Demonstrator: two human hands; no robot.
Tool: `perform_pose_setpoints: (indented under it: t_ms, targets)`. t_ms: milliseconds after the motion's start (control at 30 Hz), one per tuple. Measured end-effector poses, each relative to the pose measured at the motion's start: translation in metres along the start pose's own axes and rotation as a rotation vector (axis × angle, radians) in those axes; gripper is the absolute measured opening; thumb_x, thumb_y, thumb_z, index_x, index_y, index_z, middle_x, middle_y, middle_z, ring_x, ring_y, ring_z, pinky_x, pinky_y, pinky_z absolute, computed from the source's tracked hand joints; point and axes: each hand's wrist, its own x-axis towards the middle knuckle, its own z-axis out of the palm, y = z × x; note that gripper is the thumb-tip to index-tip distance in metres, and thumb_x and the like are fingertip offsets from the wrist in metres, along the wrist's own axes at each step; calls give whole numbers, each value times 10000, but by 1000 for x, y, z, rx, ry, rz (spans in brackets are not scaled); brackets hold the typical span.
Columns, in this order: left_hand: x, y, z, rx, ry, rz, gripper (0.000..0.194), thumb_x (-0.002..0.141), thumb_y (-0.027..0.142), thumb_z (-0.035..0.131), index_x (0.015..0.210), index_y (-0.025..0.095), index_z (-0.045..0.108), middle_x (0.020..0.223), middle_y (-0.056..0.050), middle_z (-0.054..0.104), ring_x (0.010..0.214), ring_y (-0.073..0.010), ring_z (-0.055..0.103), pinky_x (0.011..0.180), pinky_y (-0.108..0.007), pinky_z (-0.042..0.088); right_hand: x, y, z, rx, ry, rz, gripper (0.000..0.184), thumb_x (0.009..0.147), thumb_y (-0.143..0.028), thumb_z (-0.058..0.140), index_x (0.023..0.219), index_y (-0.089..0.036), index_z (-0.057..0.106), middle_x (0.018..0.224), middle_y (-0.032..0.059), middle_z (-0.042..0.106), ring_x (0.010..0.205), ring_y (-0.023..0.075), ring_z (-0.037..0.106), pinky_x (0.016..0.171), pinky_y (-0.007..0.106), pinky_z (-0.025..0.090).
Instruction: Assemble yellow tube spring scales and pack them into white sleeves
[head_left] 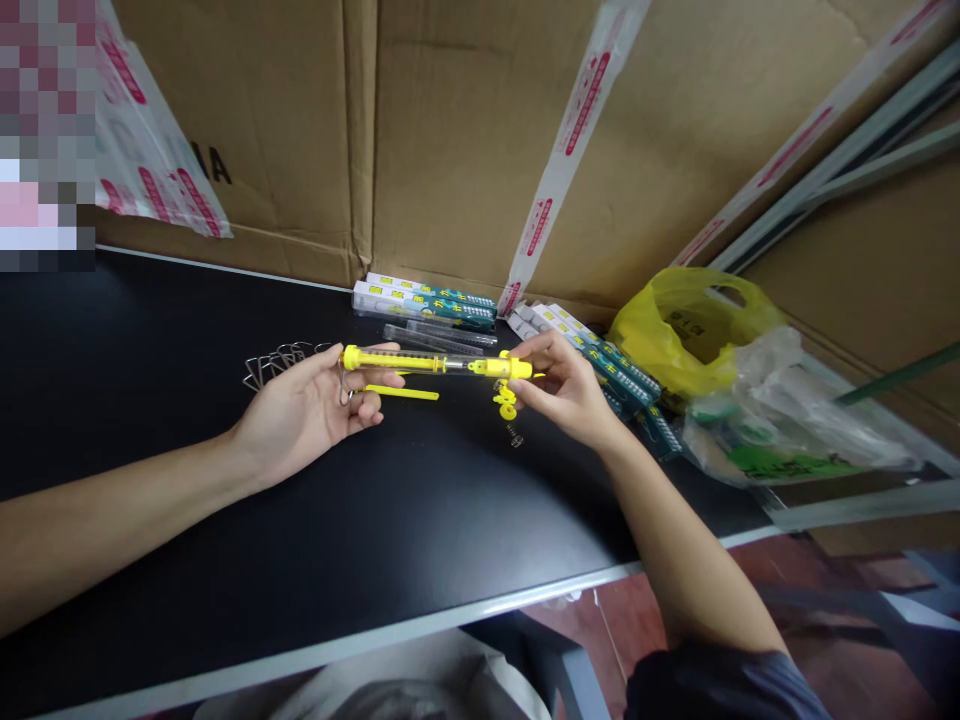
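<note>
A clear tube with yellow ends, a spring scale (439, 364), is held level above the black table (187, 520). My left hand (315, 405) pinches its left yellow end, with a metal hook hanging by the fingers. My right hand (566, 390) grips the right yellow cap between thumb and fingers. Under the tube lie a thin yellow strip (401, 392), small yellow parts (506, 402) and a little metal spring (515, 435).
Clear empty tubes (439, 338) and boxed scales (424, 297) lie by the cardboard wall (450, 130). More boxes (607, 365) sit right of my hand. Metal hooks (281, 360) lie at left. A yellow bag (694, 325) and clear plastic bags (780, 420) fill the right.
</note>
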Motion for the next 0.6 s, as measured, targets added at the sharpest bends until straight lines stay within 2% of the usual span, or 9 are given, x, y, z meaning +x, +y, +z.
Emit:
perform_pose_setpoints:
  t_ms: [333, 600]
  targets:
    - [1, 0, 0, -3, 36, -2, 370, 930, 316, 422, 1067, 142, 718, 814, -98, 730, 528, -125, 492, 597, -275, 520, 0, 0, 0, -46, 8, -12, 270, 827, -371, 698, 983, -212, 545, 895, 30, 598, 717, 134, 576, 570, 243, 498]
    - [0, 1, 3, -14, 51, -7, 407, 958, 324, 378, 1044, 128, 723, 802, -103, 734, 513, -116, 498, 573, -252, 522, 1, 3, -1, -146, 38, -79, 228, 823, -320, 699, 975, -209, 570, 893, 22, 610, 701, 120, 563, 558, 224, 467]
